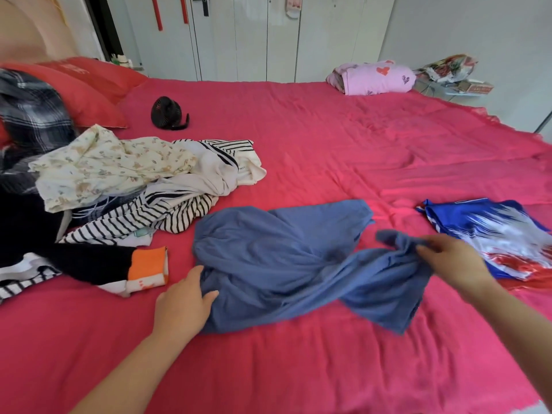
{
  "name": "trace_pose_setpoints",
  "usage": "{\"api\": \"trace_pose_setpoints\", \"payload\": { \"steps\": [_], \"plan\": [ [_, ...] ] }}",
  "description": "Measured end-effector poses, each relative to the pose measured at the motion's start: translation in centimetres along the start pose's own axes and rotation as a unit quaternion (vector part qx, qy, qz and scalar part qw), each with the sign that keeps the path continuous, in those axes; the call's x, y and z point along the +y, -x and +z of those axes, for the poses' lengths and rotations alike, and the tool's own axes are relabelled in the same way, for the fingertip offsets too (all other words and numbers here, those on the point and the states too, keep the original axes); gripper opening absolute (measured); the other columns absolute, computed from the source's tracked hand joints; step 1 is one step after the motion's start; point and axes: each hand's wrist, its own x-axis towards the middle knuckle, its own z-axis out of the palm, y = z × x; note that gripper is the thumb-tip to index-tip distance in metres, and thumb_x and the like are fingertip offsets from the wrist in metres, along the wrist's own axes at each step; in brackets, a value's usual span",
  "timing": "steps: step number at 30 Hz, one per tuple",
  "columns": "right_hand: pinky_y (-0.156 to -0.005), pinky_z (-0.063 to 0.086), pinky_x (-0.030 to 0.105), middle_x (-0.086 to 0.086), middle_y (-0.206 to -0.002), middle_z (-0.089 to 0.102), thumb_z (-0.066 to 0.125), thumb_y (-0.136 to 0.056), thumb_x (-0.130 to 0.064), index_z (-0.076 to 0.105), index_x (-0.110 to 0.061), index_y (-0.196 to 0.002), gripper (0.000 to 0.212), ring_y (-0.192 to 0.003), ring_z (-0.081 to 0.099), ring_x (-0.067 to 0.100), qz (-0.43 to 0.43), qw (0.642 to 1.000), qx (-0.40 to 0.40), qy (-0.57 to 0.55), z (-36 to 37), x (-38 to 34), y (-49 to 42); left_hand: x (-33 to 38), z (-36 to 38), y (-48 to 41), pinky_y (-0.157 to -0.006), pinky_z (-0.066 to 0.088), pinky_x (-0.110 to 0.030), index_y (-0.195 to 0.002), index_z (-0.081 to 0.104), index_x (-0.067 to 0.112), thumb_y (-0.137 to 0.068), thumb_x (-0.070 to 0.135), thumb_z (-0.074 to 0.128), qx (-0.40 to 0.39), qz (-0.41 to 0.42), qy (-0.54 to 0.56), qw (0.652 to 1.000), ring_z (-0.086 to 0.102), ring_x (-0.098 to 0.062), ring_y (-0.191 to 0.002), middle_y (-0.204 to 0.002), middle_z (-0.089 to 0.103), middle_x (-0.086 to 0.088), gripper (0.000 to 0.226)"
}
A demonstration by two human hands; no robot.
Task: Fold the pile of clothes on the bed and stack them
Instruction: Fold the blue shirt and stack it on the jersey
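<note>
The pile of clothes (119, 186) is sprawling unfolded over the left side of the bed (328, 138), which is wearing a wrinkled pink-red sheet. In the heap, a cream floral garment (104, 165) is lying on top, a black-and-white striped top (167, 210) is spilling out toward the middle, and a black sleeve with an orange cuff (148, 264) is reaching along the near edge. A plaid cloth (33, 115) is bunching up behind the heap, against two red pillows (89, 94).

A blue garment (283, 264) is lying apart from the pile, crumpled and twisted across the middle of the bed in front of the person. To its right, a shiny blue, white and red garment (493, 234) is lying flat near the bed's edge. A folded pink blanket (376, 77) is sitting at the far corner, and a small black fan (167, 113) is resting on the sheet beside the pillows.

The left hand (182, 309) is gripping the blue garment's near left edge, thumb raised and fingers curling into the cloth. The right hand (454, 261) is pinching a bunched end of the same garment and lifting it slightly off the sheet.
</note>
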Motion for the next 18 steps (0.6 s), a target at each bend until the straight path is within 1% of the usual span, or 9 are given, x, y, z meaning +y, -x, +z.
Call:
{"api": "trace_pose_setpoints", "payload": {
  "steps": [2, 3, 5, 6, 8, 10, 13, 16, 18],
  "plan": [
    [-0.068, 0.045, 0.04, 0.021, -0.096, 0.068, 0.062, -0.085, -0.016, 0.068, -0.005, -0.105, 0.023, -0.088, 0.063, 0.031, 0.062, 0.996, 0.03, -0.058, -2.0, 1.7, 0.0, 0.0, -0.4, 0.7, -0.082, 0.043, -0.038, -0.127, 0.043, 0.016, -0.09, 0.028, 0.054, 0.009, -0.002, 0.023, 1.0, 0.057, -0.03, -0.108, -0.116, 0.062, -0.008, 0.041],
    [-0.068, 0.047, 0.042, 0.021, -0.092, 0.068, 0.063, -0.085, -0.018, 0.068, -0.003, -0.102, 0.024, -0.086, 0.063, 0.033, 0.084, 0.994, 0.035, -0.064, -2.4, 2.5, 0.3, -0.1, -0.6, 1.1, -0.081, 0.044, -0.038, -0.125, 0.045, 0.015, -0.091, 0.025, 0.054, 0.016, -0.006, 0.041, 0.999, 0.058, -0.031, -0.107, -0.114, 0.062, -0.009, 0.037],
    [-0.072, 0.047, 0.042, 0.023, -0.088, 0.067, 0.065, -0.083, -0.022, 0.066, 0.0, -0.101, 0.028, -0.087, 0.063, 0.037, 0.106, 0.993, 0.035, -0.031, -2.5, 3.6, 1.5, -0.5, -0.7, 2.0, -0.082, 0.045, -0.04, -0.123, 0.048, 0.012, -0.091, 0.02, 0.053, 0.032, -0.011, 0.065, 0.997, 0.057, -0.032, -0.107, -0.114, 0.062, -0.011, 0.033],
    [-0.078, 0.045, 0.041, 0.025, -0.093, 0.066, 0.068, -0.082, -0.022, 0.063, 0.001, -0.107, 0.034, -0.092, 0.061, 0.038, 0.107, 0.994, 0.026, -0.011, -2.1, 4.0, 2.3, -0.7, -0.7, 2.5, -0.083, 0.045, -0.041, -0.122, 0.049, 0.011, -0.091, 0.018, 0.053, 0.039, -0.01, 0.074, 0.996, 0.057, -0.033, -0.108, -0.115, 0.062, -0.012, 0.032],
    [-0.085, 0.042, 0.038, 0.027, -0.109, 0.062, 0.074, -0.077, -0.02, 0.056, 0.001, -0.12, 0.051, -0.104, 0.059, 0.036, 0.09, 0.996, -0.014, 0.012, -0.9, 4.2, 4.2, -0.9, -0.7, 3.4, -0.085, 0.044, -0.043, -0.123, 0.05, 0.008, -0.09, 0.014, 0.054, 0.057, -0.011, 0.09, 0.994, 0.055, -0.034, -0.11, -0.118, 0.06, -0.014, 0.034],
    [-0.087, 0.042, 0.037, 0.026, -0.115, 0.06, 0.076, -0.074, -0.014, 0.052, -0.001, -0.126, 0.058, -0.108, 0.057, 0.034, 0.053, 0.997, -0.05, 0.016, 0.5, 4.2, 5.7, -1.0, -0.9, 4.1, -0.087, 0.043, -0.044, -0.126, 0.05, 0.007, -0.089, 0.011, 0.054, 0.076, -0.016, 0.095, 0.992, 0.054, -0.035, -0.113, -0.123, 0.059, -0.015, 0.037],
    [-0.093, 0.039, 0.037, 0.026, -0.119, 0.056, 0.067, -0.078, -0.003, 0.05, -0.006, -0.13, 0.056, -0.113, 0.051, 0.036, -0.009, 0.998, -0.052, 0.028, 1.8, 4.0, 6.4, -1.2, -1.7, 4.6, -0.087, 0.042, -0.045, -0.127, 0.051, 0.006, -0.087, 0.006, 0.054, 0.107, -0.015, 0.097, 0.989, 0.054, -0.036, -0.113, -0.126, 0.057, -0.017, 0.04],
    [-0.094, 0.037, 0.039, 0.026, -0.121, 0.054, 0.056, -0.08, 0.003, 0.052, -0.008, -0.13, 0.051, -0.111, 0.052, 0.039, -0.06, 0.996, -0.039, 0.059, 2.3, 3.1, 5.9, -2.0, -2.8, 4.9, -0.08, 0.043, -0.043, -0.122, 0.053, 0.009, -0.081, 0.005, 0.054, 0.124, -0.047, 0.07, 0.989, 0.058, -0.037, -0.102, -0.115, 0.062, -0.018, 0.041],
    [-0.096, 0.038, 0.039, 0.02, -0.128, 0.052, 0.053, -0.083, -0.001, 0.05, -0.015, -0.133, 0.052, -0.114, 0.05, 0.037, -0.089, 0.989, -0.049, 0.108, 2.9, 2.3, 5.4, -2.4, -3.1, 5.2, -0.078, 0.043, -0.042, -0.117, 0.056, 0.009, -0.076, 0.005, 0.057, 0.115, -0.06, 0.036, 0.991, 0.058, -0.037, -0.1, -0.109, 0.062, -0.018, 0.042]
  ]
}}
